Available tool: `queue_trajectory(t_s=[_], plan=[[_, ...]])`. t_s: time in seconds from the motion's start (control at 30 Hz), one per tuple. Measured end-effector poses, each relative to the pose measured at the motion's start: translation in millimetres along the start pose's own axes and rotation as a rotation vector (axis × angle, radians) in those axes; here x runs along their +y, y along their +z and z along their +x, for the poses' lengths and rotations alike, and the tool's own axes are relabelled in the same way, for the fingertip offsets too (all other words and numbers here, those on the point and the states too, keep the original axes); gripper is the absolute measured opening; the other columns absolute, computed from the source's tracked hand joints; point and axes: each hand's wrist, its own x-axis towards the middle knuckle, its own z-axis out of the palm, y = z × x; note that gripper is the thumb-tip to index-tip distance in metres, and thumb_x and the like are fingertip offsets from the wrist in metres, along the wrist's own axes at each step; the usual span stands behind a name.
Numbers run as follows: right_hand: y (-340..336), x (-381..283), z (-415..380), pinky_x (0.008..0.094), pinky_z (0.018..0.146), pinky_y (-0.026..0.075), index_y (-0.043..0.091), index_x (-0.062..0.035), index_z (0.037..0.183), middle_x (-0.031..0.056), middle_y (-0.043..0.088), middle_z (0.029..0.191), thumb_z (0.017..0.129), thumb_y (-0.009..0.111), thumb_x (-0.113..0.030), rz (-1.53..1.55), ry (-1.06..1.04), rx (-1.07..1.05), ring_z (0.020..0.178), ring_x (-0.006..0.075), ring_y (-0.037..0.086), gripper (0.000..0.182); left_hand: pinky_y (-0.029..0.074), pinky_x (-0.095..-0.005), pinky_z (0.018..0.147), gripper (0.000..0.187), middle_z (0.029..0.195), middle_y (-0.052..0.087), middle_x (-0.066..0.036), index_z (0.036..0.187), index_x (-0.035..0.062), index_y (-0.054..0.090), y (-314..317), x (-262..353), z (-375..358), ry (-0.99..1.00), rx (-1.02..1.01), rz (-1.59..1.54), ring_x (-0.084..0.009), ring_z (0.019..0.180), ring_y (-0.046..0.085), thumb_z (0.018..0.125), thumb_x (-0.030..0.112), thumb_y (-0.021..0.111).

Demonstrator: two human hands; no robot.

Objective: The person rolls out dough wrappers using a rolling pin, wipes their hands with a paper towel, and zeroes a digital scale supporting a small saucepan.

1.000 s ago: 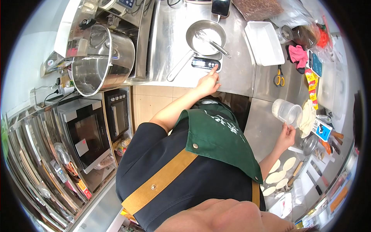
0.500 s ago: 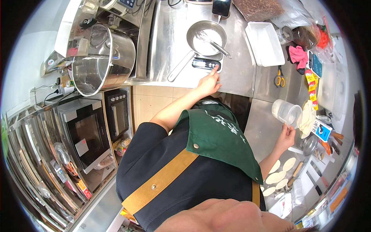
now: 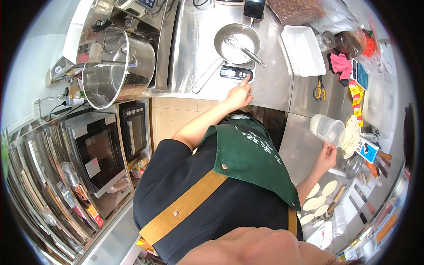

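Note:
My left hand (image 3: 239,95) has its index finger stretched onto the button panel of a kitchen scale (image 3: 235,74); it holds nothing. On that scale stands a metal saucepan (image 3: 219,48), its long handle pointing toward me and to the left. A wire whisk (image 3: 245,52) leans inside the pan, over white contents that I cannot identify. Off to the right, my right hand (image 3: 326,157) pinches a clear plastic cup (image 3: 326,129) near one end. The cup appears tilted and looks empty, beside pale dough (image 3: 351,138).
A white tub (image 3: 304,51), scissors (image 3: 319,89) and a pink cloth (image 3: 340,65) lie on the right counter. Flat dough ovals (image 3: 314,203) are nearer me. A large steel pot (image 3: 140,66) stands at left, above an oven (image 3: 134,128). A phone (image 3: 254,9) is at the back.

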Motion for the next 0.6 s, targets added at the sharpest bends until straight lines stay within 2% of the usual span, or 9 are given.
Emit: queue_trajectory(t_s=[0.6], plan=[[2.6,0.1,-0.4,0.0237,0.061,0.050,0.060,0.0024,0.086,0.0059,0.064,0.074,0.080,0.070,-0.006,0.032,-0.047,-0.024,0.065,0.0104,0.061,0.014,0.050,-0.0399,0.075,0.025,0.142,0.030,-0.024,0.085,0.0021,0.048,2.1,-1.3,-0.2,0.008,0.026,0.008,-0.0347,0.083,0.062,0.075,0.015,0.067]])
